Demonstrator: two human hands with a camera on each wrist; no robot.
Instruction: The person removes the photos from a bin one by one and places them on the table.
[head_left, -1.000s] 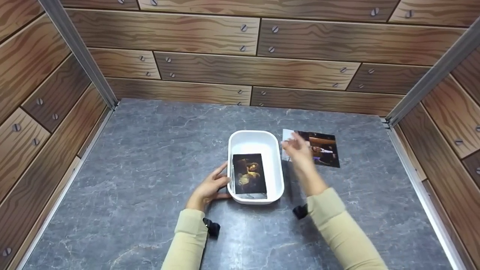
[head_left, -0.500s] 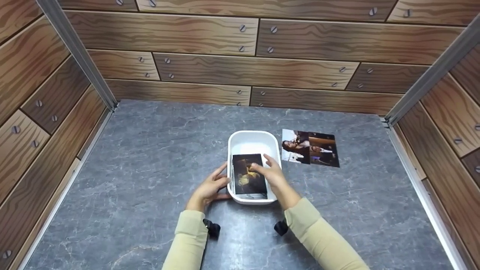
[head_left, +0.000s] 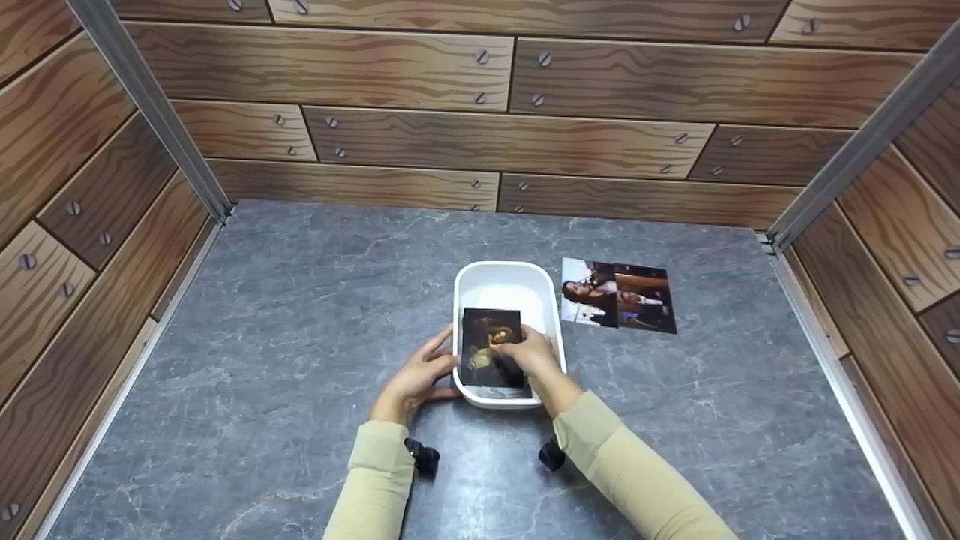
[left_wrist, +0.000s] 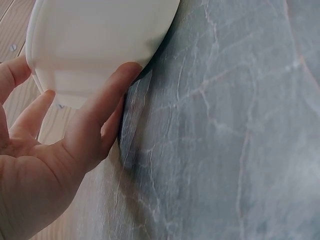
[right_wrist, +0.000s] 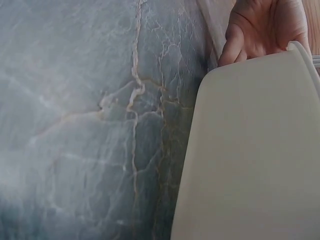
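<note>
White tub [head_left: 508, 283] sits mid desk [head_left: 300, 315], w/ open desk all round. Left hand [head_left: 416, 375] cups tub's near-left corner from outside, fingers relaxed, thumb under the rim, gripping nothing. Right hand [head_left: 534, 356] reaches over near-right rim, fingers pinching dark photo [head_left: 486, 346] lying in tub's near half. Two more photos [head_left: 618, 295] lie flat just right of tub, clear of the wall edge.

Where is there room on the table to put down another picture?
Bare patches of the grey marbled tabletop: left of the white plastic tub, behind it toward the wood-print wall, and the near right corner. It is crowded around the tub: both hands, and loose photo prints at its right.
</note>
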